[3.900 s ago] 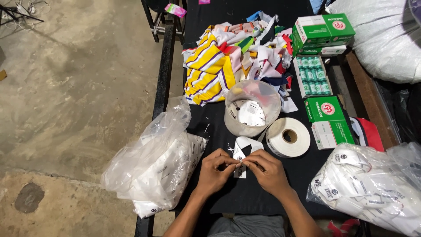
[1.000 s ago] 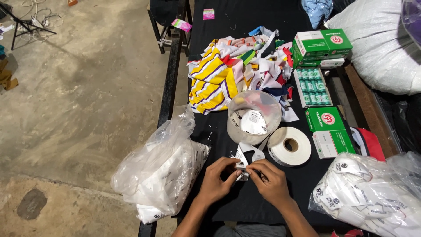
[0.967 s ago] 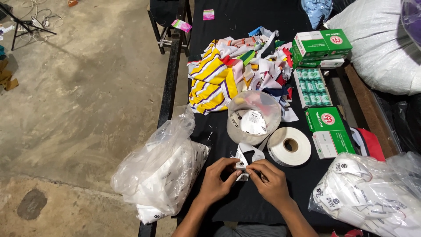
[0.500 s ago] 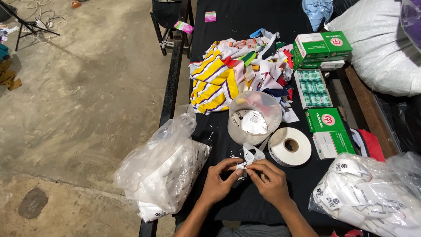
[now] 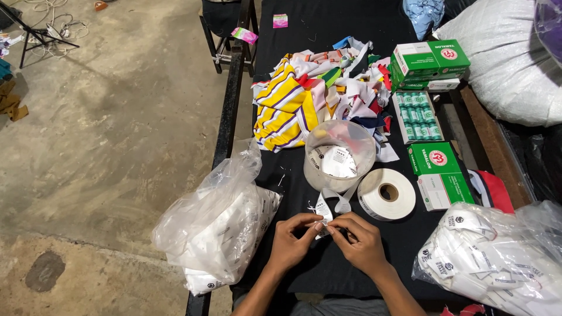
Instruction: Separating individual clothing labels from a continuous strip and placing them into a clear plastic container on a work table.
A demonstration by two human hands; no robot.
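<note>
Both hands meet at the near edge of the black cloth-covered table [image 5: 328,35], pinching between them a small white printed fabric label [image 5: 323,212] that stands upright, a narrow slip with dark print on its face and its lower end hidden behind the fingertips. The left hand [image 5: 293,243] closes thumb and forefinger on the label's left side, while the right hand [image 5: 362,244] curls its fingers tight against the same slip from the other side, so the two hands touch at the fingertips. Just behind the label a loose strip of white ribbon tape [image 5: 345,196] runs up toward the round clear plastic tub [image 5: 339,153], which holds more printed labels. Just right of the tub lies a white roll of label tape [image 5: 386,193] on its side. A crumpled clear plastic bag stuffed with white labels [image 5: 219,228] lies just left of the left hand, and a second clear bag of white tags [image 5: 492,260] sits to the right. Farther back lie a heap of striped yellow, white and coloured cloth pieces [image 5: 316,99] and green and white cardboard boxes [image 5: 439,172]
</note>
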